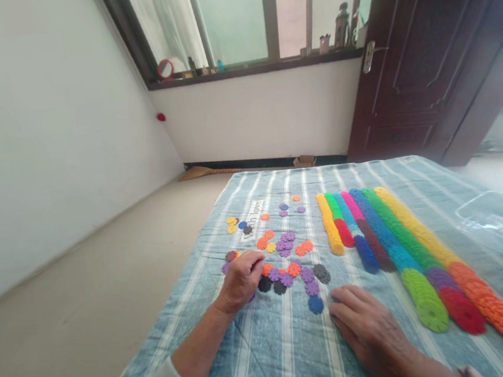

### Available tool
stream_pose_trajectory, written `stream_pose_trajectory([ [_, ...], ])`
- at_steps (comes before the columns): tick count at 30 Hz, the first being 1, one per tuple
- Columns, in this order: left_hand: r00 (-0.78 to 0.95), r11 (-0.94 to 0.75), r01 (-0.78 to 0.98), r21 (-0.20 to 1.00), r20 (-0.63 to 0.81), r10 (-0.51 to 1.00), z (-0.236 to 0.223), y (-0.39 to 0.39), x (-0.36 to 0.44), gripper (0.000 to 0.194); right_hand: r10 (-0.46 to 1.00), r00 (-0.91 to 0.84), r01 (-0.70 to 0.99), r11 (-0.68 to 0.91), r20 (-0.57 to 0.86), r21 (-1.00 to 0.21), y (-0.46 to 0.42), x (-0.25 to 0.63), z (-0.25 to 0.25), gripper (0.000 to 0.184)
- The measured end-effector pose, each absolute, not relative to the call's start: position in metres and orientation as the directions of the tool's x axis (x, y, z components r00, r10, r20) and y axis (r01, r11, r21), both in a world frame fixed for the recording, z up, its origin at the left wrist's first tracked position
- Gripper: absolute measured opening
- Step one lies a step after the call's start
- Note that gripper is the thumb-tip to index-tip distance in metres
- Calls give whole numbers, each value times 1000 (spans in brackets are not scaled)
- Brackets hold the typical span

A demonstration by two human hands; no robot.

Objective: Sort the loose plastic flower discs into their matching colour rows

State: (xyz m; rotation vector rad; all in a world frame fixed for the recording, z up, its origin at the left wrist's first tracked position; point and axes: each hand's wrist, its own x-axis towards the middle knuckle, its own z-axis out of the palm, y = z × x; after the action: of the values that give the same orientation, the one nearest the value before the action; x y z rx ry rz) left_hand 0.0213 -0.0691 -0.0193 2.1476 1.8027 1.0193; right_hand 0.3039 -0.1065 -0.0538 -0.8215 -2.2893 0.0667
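Note:
My left hand [243,278] is over the left part of the loose notched plastic discs, its fingers curled and pressed together. Whatever may be between its fingertips is hidden. Right beside it lie an orange disc [267,269] and a black disc [264,283]. My right hand [368,327] rests palm down on the striped cloth, fingers loosely extended and holding nothing visible. Its nearest loose piece is a blue disc [316,304], just left of the fingertips. Purple discs [285,245], grey discs [321,273] and several others in orange and yellow are scattered ahead of both hands.
Long overlapping rows of discs, sorted by colour, lie at the right, including a yellow row [330,222] and an orange run [493,307]. A clear plastic container [501,219] is at the right edge. Blue striped cloth [195,338] covers the surface. Behind are a window sill and a door [406,76].

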Motion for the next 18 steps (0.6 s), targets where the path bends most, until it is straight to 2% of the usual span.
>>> stream_pose_trajectory([
  [4, -34, -210, 841, 498, 438, 898, -20, -70, 21, 16, 554, -558, 534, 810, 618, -244, -107, 305, -56, 23],
  [12, 13, -257, 804, 536, 417, 909, -21, -71, 21, 16, 547, -558, 533, 813, 624, -235, -107, 305, -56, 21],
  [18, 4, -242, 817, 523, 415, 910, -19, -72, 23, 16, 549, -569, 531, 814, 612, -236, -107, 305, -56, 22],
])
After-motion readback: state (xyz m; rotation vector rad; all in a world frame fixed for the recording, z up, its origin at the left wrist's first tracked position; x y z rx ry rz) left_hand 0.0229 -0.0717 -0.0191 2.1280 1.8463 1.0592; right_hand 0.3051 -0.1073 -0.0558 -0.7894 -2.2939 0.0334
